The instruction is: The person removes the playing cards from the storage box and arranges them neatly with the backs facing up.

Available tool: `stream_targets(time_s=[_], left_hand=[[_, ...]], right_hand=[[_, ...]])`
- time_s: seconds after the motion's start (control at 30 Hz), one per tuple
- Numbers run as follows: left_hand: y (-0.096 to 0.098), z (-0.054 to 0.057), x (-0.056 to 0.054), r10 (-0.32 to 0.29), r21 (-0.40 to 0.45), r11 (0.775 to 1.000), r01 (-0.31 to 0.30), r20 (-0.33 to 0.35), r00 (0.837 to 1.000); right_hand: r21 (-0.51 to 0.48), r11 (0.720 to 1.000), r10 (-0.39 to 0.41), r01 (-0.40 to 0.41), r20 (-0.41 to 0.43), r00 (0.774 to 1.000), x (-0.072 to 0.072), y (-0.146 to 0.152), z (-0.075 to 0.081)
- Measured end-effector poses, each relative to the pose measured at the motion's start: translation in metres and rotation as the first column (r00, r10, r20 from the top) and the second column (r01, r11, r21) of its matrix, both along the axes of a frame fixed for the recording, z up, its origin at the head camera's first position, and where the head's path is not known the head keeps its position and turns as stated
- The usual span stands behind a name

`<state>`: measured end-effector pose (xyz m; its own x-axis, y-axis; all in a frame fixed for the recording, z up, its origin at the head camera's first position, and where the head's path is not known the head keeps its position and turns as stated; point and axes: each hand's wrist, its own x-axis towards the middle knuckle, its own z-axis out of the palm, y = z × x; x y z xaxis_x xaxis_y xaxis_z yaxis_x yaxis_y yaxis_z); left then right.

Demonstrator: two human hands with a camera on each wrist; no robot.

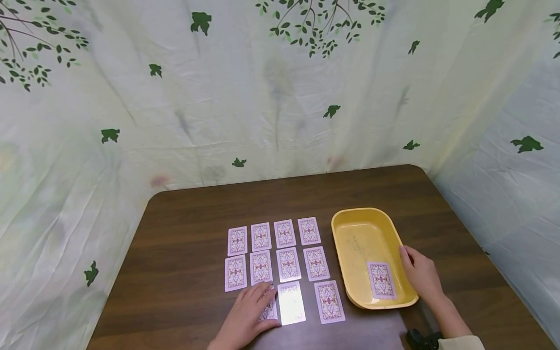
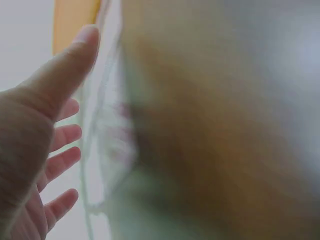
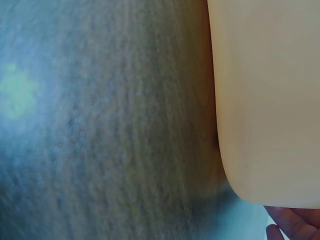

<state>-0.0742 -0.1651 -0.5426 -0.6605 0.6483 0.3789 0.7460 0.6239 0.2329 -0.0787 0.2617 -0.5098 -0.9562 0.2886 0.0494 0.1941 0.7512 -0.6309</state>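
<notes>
Playing cards lie face down in rows on the brown table [image 1: 183,253], their backs pink and patterned. Over the front row, my left hand [image 1: 247,313] reaches round a card [image 1: 270,311], fingertips by its far edge and thumb by its near edge; the hand covers part of it. The left wrist view shows the left hand [image 2: 27,135] with thumb and fingers spread apart. My right hand [image 1: 422,277] grips the right rim of a yellow tray [image 1: 356,243], thumb on top. One card [image 1: 382,280] lies face down inside. From the right wrist, fingers [image 3: 295,225] show at the tray's edge [image 3: 275,100].
Beside the left hand a front-row card [image 1: 291,304] shines white with glare, and another card [image 1: 329,301] lies nearer the tray. A curtain [image 1: 280,87] with leaf prints hangs behind the table. A black object [image 1: 422,339] is by the right sleeve [image 1: 461,343].
</notes>
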Motion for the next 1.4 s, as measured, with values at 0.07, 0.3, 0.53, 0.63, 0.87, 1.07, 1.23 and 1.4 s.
stream_targets(time_s=[0.07,0.3,0.53,0.63,0.87,1.07,1.23,1.4], left_hand=[[0.008,0.007,-0.005,-0.002,0.002,1.0,0.002,-0.02,1.0],[0.067,0.038,-0.025,-0.011,-0.006,1.0,0.011,0.006,1.0],[0.146,0.064,-0.043,-0.083,-0.031,0.996,0.083,-0.013,0.996],[0.178,0.067,-0.047,-0.122,-0.106,0.987,0.117,-0.037,0.992],[0.239,0.064,-0.05,-0.18,-0.33,0.925,0.189,0.057,0.982],[0.27,0.052,-0.051,-0.202,-0.467,0.857,0.218,0.083,0.976],[0.285,0.045,-0.047,-0.163,-0.56,0.805,0.194,0.105,0.981],[0.293,0.041,-0.045,-0.077,-0.624,0.764,0.163,0.163,0.984]], right_hand=[[-0.003,1.0,0.003,-0.003,-0.001,1.0,0.0,0.0,0.0],[0.0,1.0,0.007,-0.007,-0.033,0.999,-0.001,0.001,0.0],[0.0,1.0,0.016,-0.016,-0.032,0.999,-0.002,0.001,-0.001],[-0.001,1.0,0.013,-0.013,-0.031,0.999,-0.001,0.001,-0.001],[0.014,1.0,0.019,-0.018,-0.07,0.997,-0.002,0.002,-0.002],[0.02,0.999,0.037,-0.036,-0.082,0.996,-0.004,0.005,-0.003],[0.007,0.999,0.037,-0.036,-0.058,0.998,-0.003,0.005,-0.003],[0.005,0.999,0.032,-0.031,-0.049,0.998,-0.002,0.004,-0.004]])
